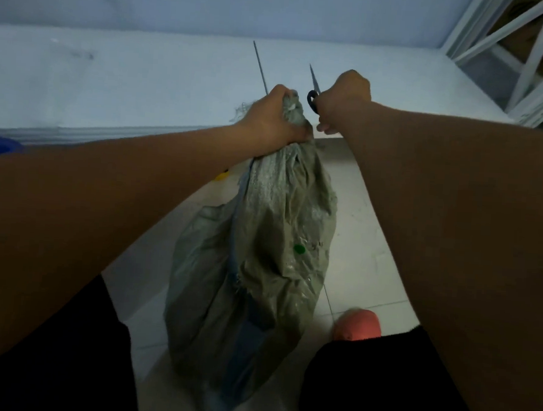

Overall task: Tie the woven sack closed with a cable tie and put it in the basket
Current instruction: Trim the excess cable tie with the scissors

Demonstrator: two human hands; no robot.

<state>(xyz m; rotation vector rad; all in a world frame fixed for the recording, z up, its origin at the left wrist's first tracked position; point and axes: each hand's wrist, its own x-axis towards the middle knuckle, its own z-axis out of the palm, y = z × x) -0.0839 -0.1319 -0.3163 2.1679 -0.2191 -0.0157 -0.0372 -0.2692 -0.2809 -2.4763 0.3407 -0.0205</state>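
Sack (262, 236) neck in left hand (274, 116)

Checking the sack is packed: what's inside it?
The woven sack bulges, but its fabric hides the contents. The left hand bunches its neck shut; a green spot shows on its side.

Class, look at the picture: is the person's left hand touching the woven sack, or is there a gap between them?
Touching. The head view shows the left hand closed around the bunched neck of the woven sack, with fabric sticking out above the fingers.
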